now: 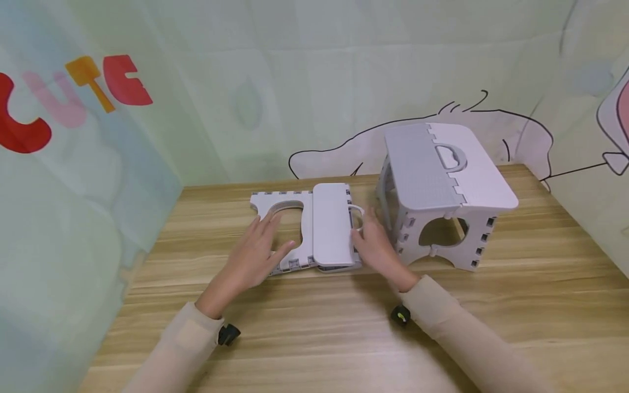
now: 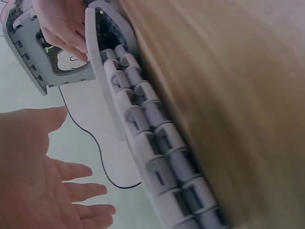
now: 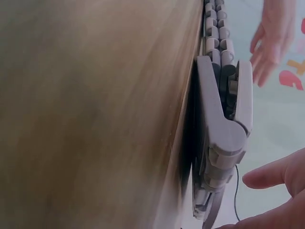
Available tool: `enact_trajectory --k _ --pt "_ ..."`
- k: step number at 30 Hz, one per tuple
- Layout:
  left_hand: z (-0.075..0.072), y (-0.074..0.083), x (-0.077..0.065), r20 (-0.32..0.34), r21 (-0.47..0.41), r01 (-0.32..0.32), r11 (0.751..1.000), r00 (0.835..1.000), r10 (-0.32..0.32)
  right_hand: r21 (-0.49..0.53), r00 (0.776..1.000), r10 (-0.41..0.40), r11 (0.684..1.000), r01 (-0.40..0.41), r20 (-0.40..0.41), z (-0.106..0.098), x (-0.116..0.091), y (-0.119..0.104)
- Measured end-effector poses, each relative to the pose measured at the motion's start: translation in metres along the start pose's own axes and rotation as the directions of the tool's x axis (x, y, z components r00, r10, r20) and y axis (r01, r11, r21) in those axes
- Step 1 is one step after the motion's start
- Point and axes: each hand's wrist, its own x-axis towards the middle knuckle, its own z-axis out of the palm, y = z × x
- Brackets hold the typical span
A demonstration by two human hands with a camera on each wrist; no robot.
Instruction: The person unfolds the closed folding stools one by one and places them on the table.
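White plastic folding stool [image 1: 331, 224] lies folded on wood-grain table [image 1: 314, 327], long axis left-right. Right hand [image 1: 377, 244] is nearer, at carry handle [image 1: 357, 207], can't tell if gripping; left hand [image 1: 251, 255] over leg panel [image 1: 307, 226], fingers apart.

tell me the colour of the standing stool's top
Half light grey, half white; the standing stool's top shows best in the head view.

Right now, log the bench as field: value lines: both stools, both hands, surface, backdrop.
folded stool: flat, handle on right edge
standing stool: upright, legs unfolded, right of folded one
left hand: open, above the folded stool's left part
right hand: at the handle; grip unclear
surface: wood-grain table
backdrop: pale printed curtain
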Motion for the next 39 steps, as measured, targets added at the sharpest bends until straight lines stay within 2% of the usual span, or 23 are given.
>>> enact_trajectory --k 7,12,25,33,39 --pt "0.015 -0.01 -0.017 -0.05 0.049 0.018 0.999 0.999 -0.016 0.008 0.999 0.051 0.999 -0.051 0.012 0.004 0.004 -0.004" --pt "0.024 -0.017 -0.023 -0.053 0.053 0.03 0.998 0.998 -0.027 0.008 0.996 0.087 0.996 -0.087 0.013 0.006 0.011 -0.001" --pt "0.026 -0.02 -0.033 0.055 0.003 0.091 0.996 0.994 -0.091 0.081 0.985 0.173 0.982 -0.172 -0.007 0.01 0.025 0.004" --pt "0.025 -0.021 -0.035 0.103 0.004 0.062 0.998 0.993 -0.062 0.202 0.975 0.222 0.955 -0.216 -0.009 0.009 0.026 0.001" --pt "0.023 -0.02 -0.037 0.13 -0.013 0.071 0.997 0.989 -0.069 0.266 0.963 0.269 0.929 -0.256 -0.013 0.008 0.027 0.0"
